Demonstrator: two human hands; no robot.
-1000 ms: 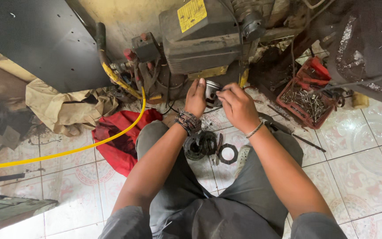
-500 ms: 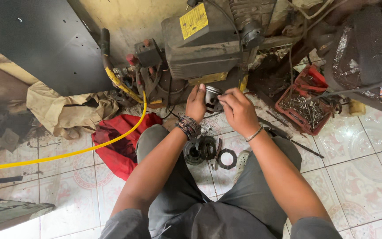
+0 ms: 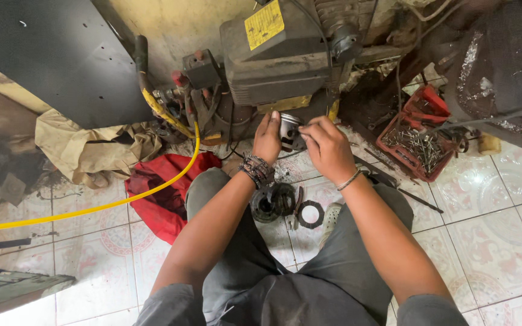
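My left hand [image 3: 267, 137] grips a small silver cylindrical metal part [image 3: 288, 128], like a piston, held just below a dark grimy engine [image 3: 285, 66] with a yellow label. My right hand [image 3: 326, 147] touches the same part from the right, fingers curled around its side and a dark piece under it. A beaded bracelet sits on my left wrist and a thin bangle on my right. Between my knees on the tiled floor lie a black round cylinder part [image 3: 272, 201] and a black ring gasket [image 3: 310, 214].
A yellow hose [image 3: 122, 196] curves across the floor over a red cloth [image 3: 161, 193]. A red crate of nails and screws [image 3: 418, 142] stands at the right. A beige rag [image 3: 86, 148] and a dark metal panel [image 3: 49, 57] lie at the left.
Both hands stay together on the silver part in front of the engine; my head view has shifted slightly. The part has turned a little between my fingers.
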